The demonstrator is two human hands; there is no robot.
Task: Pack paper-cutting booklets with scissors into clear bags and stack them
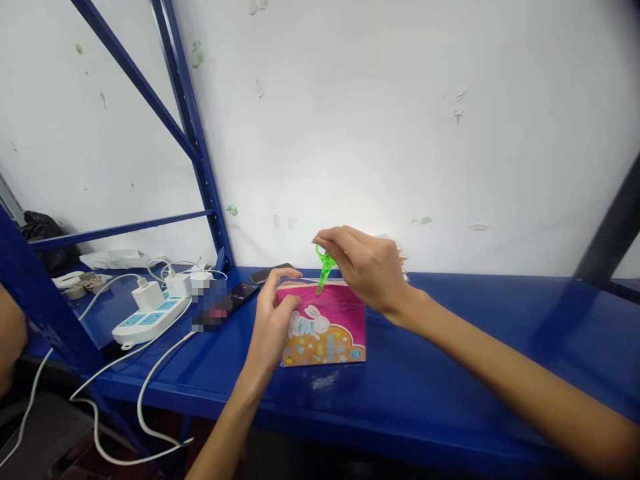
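Observation:
A pink and orange packet (327,330) with a white rabbit on it stands on the blue table (440,373), its front facing me. My left hand (274,317) grips the packet's upper left corner, thumb on the front and fingers at the back edge. In my right hand (370,267), green scissors (326,270) hang between pinched fingers, blades pointing down at the packet's top edge. The blades look closed together. Behind my right hand, a pale object with light brown tips (403,260) is mostly hidden.
Left of the packet lie a phone (243,295) and a dark flat object (270,273). A white power strip (150,320) with chargers and loose white cables sits further left, near a blue metal post (187,133). Part of another person's arm (10,340) shows at the left edge.

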